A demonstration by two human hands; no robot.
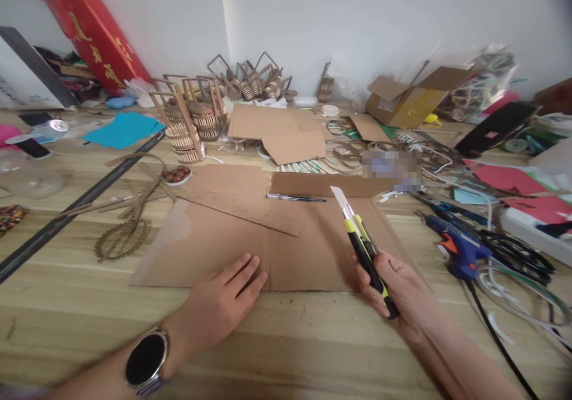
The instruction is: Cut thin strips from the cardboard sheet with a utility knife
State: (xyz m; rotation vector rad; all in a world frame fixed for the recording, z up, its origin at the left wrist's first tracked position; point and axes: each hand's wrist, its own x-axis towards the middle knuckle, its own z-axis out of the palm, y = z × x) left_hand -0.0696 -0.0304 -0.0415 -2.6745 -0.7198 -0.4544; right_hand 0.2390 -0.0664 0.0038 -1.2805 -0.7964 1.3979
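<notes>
My right hand [393, 287] grips a yellow-and-black utility knife [367, 251], its blade out and pointing up and away from me. Beneath it lies a large brown cardboard sheet [308, 263] with a crease down the middle and a flap [322, 183] raised at its far edge. My left hand [227, 295] rests flat on the sheet's near edge, fingers stretched out, with a watch on the wrist. A narrow cardboard strip [241, 214] lies across the sheet's left half. Beyond it, a black pen [295, 198] lies near the crease.
A blue glue gun [460, 248] and tangled cords lie at the right. On the left are a long dark metal bar [84, 200], woven strips [123, 239] and a small dish of brown beads [177, 175]. Small bamboo baskets [184, 140] and an open carton [413, 96] stand at the back.
</notes>
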